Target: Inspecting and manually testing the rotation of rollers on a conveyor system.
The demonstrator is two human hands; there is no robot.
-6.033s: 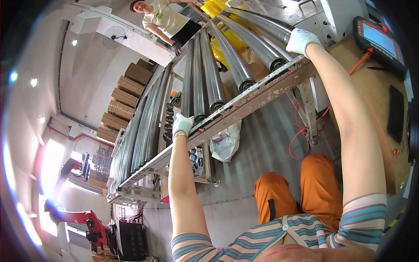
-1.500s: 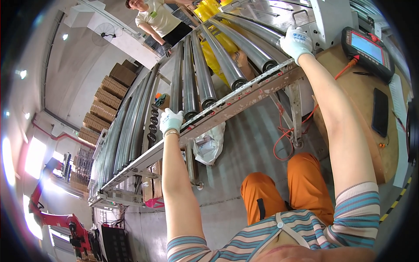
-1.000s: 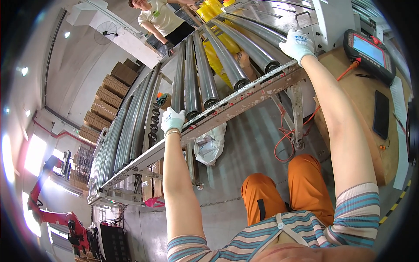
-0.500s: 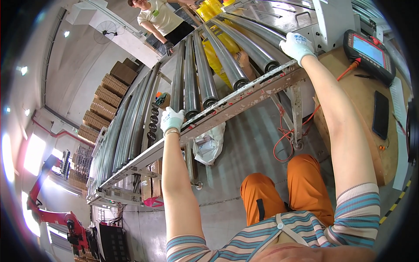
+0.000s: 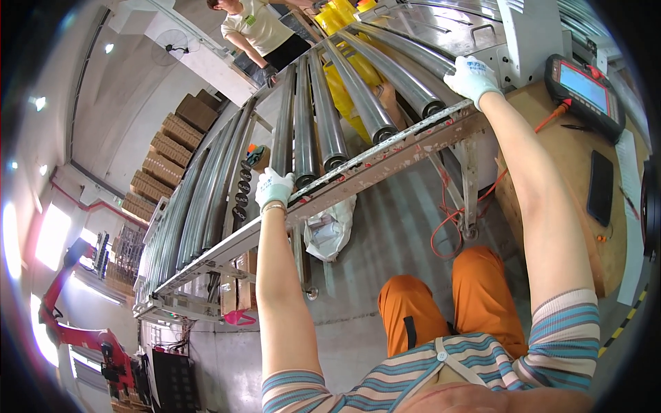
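My left hand [image 5: 274, 188], in a white glove, is curled over the near end of a long steel roller [image 5: 281, 120] on the rack. My right hand [image 5: 473, 77], gloved alike, is closed round the near end of the rightmost steel roller [image 5: 406, 49]. Between them several more rollers, one of them a dark grey roller [image 5: 359, 93], lie side by side, pointing away from me. Their near ends rest along the chipped white rail [image 5: 385, 153] of the rack. The gloves hide both gripped roller ends.
Across the rack a person [image 5: 258, 31] has a dark-gloved hand near the rollers' far ends. More rollers [image 5: 196, 199] fill the rack's left part. A handheld controller [image 5: 584, 93] and a black phone [image 5: 600, 187] lie on the right table. An orange cable [image 5: 451, 224] hangs below; a red robot arm [image 5: 82, 334] stands far left.
The whole view has shifted very slightly. Both hands keep the same places at the roller ends, and the rollers show no clear movement along the rail.
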